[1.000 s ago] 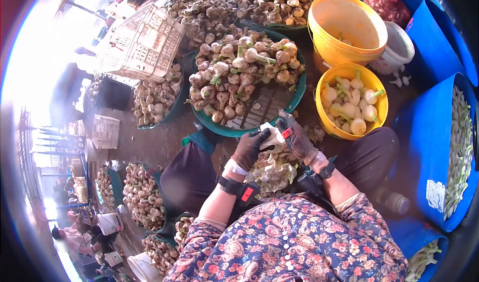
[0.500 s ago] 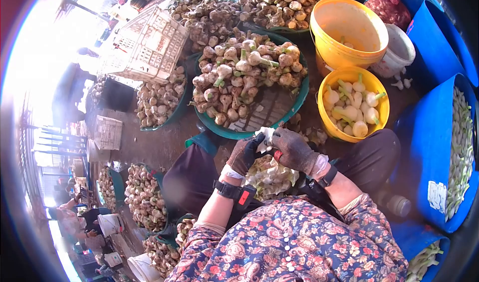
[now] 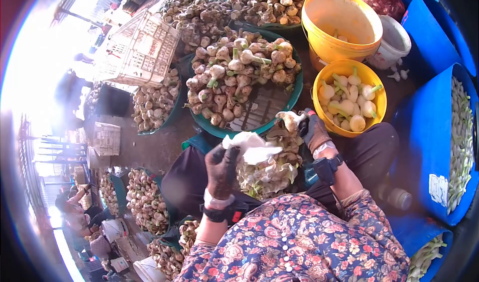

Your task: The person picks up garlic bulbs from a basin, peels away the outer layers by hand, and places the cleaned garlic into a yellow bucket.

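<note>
My left hand [image 3: 222,170], in a dark glove, is closed with its fingertips at a loose white piece of garlic skin [image 3: 255,150], which is slightly blurred. To the right, my gloved right hand [image 3: 314,131] grips a garlic bulb [image 3: 290,119] with ragged pale skin, and something red shows by its fingers. Below and between both hands lies a heap of garlic peelings [image 3: 269,175]. Just beyond them stands a green tub [image 3: 252,131] of unpeeled garlic bulbs [image 3: 219,90]. Close to my right hand is a small yellow bucket [image 3: 325,125] with peeled white bulbs [image 3: 352,102].
Behind the small bucket stand a larger yellow bucket [image 3: 319,30] and a white bucket [image 3: 399,37]. Blue containers [image 3: 419,142] of pale green produce line the right side. A plastic crate [image 3: 142,50] and more garlic tubs lie left. A person [image 3: 77,214] sits far left.
My hands have moved apart, the left toward me and left, the right outward and up. The white skin is now separate from the bulb in my right hand.
</note>
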A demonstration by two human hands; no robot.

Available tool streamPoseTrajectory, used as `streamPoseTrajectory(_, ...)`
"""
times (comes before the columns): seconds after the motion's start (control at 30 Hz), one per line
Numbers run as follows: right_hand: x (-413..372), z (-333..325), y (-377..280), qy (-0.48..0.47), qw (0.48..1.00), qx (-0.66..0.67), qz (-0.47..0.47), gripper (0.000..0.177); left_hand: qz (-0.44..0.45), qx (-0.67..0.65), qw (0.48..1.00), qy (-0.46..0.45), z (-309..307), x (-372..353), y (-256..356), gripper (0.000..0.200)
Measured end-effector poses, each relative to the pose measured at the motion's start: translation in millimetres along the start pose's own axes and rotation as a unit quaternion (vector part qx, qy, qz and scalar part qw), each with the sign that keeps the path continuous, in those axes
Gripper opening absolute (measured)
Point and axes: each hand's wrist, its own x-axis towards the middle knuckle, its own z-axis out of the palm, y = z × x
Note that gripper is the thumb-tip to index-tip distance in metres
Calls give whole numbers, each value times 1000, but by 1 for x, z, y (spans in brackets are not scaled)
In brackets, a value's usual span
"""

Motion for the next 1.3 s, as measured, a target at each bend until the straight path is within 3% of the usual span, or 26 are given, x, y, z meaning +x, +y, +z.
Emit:
streamPoseTrajectory(0.07, -20, 20, -11, 14, 998, -36, -46, 26, -50, 230, 965, -115, -29, 19, -12, 30)
streamPoseTrajectory(0.1, -30, 28, -15, 23, 997, -57, -49, 27, -26, 313, 937, -154, -29, 24, -24, 38)
streamPoseTrajectory(0.13, -36, 37, -17, 31, 995, -77, -53, 27, 36, 489, 859, -143, -28, 27, -33, 46)
streamPoseTrajectory(0.2, -43, 51, -17, 35, 996, -76, -40, 27, -22, 380, 923, -54, 5, 34, -28, 50)
streamPoseTrajectory(0.3, -46, 43, -10, -21, 991, -131, -30, 28, 87, 194, 973, -89, 21, 53, -73, 47)
streamPoseTrajectory(0.33, -51, 45, -13, -34, 987, -154, -22, 27, 102, 179, 971, -126, 25, 57, -79, 35)
streamPoseTrajectory(0.4, -32, 30, 0, -58, 982, -178, -21, 29, 133, 179, 969, -103, 32, 56, -86, 21)
streamPoseTrajectory(0.43, -33, 27, 0, -93, 945, -298, -98, 29, 121, 182, 970, -105, 33, 52, -84, 16)
streamPoseTrajectory(0.5, -34, 20, -4, -153, 807, -516, -244, 29, 100, 186, 971, -112, 36, 41, -75, 8)
streamPoseTrajectory(0.53, -18, 12, 4, -178, 915, -337, -132, 29, 70, 128, 983, -110, 35, 38, -66, 7)
streamPoseTrajectory(0.57, 8, 1, 22, -195, 971, -138, -13, 28, 38, 70, 991, -105, 31, 32, -54, 7)
streamPoseTrajectory(0.6, 22, -5, 33, -201, 971, 68, 108, 28, 4, 12, 995, -97, 23, 28, -48, 7)
streamPoseTrajectory(0.67, 14, -5, 25, -160, 964, 144, 158, 24, -51, -176, 983, 1, 8, 21, -42, 9)
streamPoseTrajectory(0.7, 23, -9, 30, -115, 963, 166, 179, 22, 34, -69, 997, 0, -2, 18, -46, 11)
streamPoseTrajectory(0.73, 34, -15, 34, -70, 959, 190, 197, 20, 20, -40, 998, -40, -13, 22, -47, 15)
streamPoseTrajectory(0.8, 32, -20, 33, -179, 937, 222, 203, 25, -1, 21, 992, -121, -34, 31, -49, 24)
streamPoseTrajectory(0.87, -5, 12, 7, -300, 882, 298, 210, 26, -76, 157, 977, -119, -8, 34, -25, 30)
streamPoseTrajectory(0.93, -13, 19, 4, -263, 957, 76, 92, 25, -108, 257, 951, -134, -15, 49, -70, 37)
streamPoseTrajectory(0.97, -10, 17, 9, -256, 965, 5, 55, 25, -146, 162, 967, -131, -2, 46, -73, 37)
streamPoseTrajectory(1.0, -7, 16, 14, -244, 967, -71, 18, 24, -181, 65, 973, -131, 12, 45, -77, 38)
streamPoseTrajectory(1.07, -18, 22, 9, -195, 960, -199, -40, 27, -168, 171, 957, -162, 30, 53, -91, 43)
streamPoseTrajectory(1.13, -35, 28, -1, -120, 941, -308, -76, 34, -168, 157, 965, -125, 41, 55, -97, 39)
streamPoseTrajectory(1.23, -20, 21, 13, -111, 941, -303, -107, 35, -85, 169, 978, -83, 48, 53, -93, 32)
streamPoseTrajectory(1.3, -14, 18, 20, -113, 945, -278, -131, 34, -57, 229, 966, -105, 56, 47, -72, 29)
